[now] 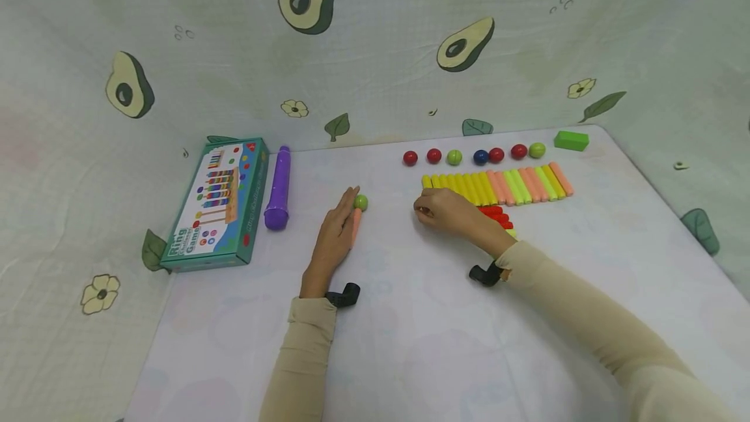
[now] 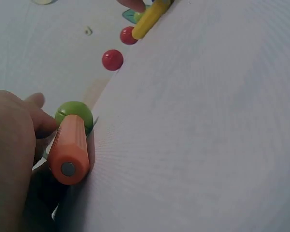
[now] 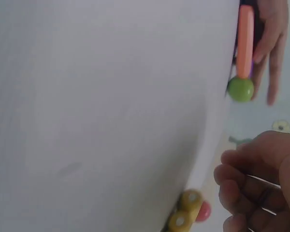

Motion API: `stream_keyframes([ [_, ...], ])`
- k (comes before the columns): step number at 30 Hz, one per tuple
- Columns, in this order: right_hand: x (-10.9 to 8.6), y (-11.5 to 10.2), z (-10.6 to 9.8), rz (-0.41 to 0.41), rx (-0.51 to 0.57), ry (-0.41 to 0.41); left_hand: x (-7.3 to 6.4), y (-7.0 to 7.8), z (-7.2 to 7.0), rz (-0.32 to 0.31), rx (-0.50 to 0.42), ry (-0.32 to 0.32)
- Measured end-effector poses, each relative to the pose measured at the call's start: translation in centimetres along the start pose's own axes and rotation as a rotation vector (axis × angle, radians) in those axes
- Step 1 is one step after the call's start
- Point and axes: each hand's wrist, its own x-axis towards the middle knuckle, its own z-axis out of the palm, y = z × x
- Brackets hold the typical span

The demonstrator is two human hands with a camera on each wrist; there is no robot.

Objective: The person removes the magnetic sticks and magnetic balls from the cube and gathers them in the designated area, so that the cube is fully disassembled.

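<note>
My left hand (image 1: 335,230) lies on the table with its fingers straight, alongside a salmon-orange stick (image 1: 356,226) and a green ball (image 1: 361,202). In the left wrist view, the orange stick (image 2: 69,150) points end-on at the green ball (image 2: 74,109). My right hand (image 1: 448,210) hovers near the left end of a row of yellow sticks (image 1: 469,186), its fingers loosely curled. From the right wrist, no object shows between the fingers of that hand (image 3: 261,183). Several red sticks (image 1: 497,215) are partly hidden behind the right hand and wrist.
Orange, green and yellow sticks (image 1: 533,184) continue the row rightward. Behind it stand red (image 1: 411,158), green (image 1: 454,157) and blue balls (image 1: 480,157), with a green block (image 1: 571,140) far right. Left are a purple microphone-shaped object (image 1: 279,191) and a game box (image 1: 217,204).
</note>
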Motion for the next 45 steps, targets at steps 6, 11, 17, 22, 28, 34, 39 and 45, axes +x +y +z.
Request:
stream_keyframes([
  [6, 0.2, -2.0, 1.2, -0.079, 0.054, -0.014, -0.1, 0.0, 0.0, 0.002, -0.037, 0.039],
  [11, 0.2, -3.2, 2.1, -0.101, 0.081, -0.052, -0.2, 0.2, 0.0, -0.030, -0.053, 0.093],
  [17, 0.0, -4.1, 2.5, -0.054, 0.099, -0.057, -0.1, 0.3, 0.1, -0.029, -0.028, 0.124],
  [22, 0.0, -4.5, 2.4, -0.025, 0.094, -0.057, -0.1, 0.3, 0.0, -0.035, -0.042, 0.150],
  [28, 0.1, -4.4, 2.6, 0.033, 0.050, -0.094, -0.1, 0.3, 0.1, -0.013, -0.018, 0.123],
  [34, -0.1, -3.9, 3.1, -0.134, -0.024, 0.010, -0.1, 0.3, -0.1, -0.010, 0.021, 0.080],
  [39, -0.3, -4.1, 3.0, -0.192, -0.072, 0.008, -0.1, 0.2, -0.1, -0.028, 0.001, 0.084],
  [45, -0.7, -3.2, 1.9, 0.066, -0.089, 0.043, -0.1, 0.2, 0.0, -0.035, 0.010, 0.083],
])
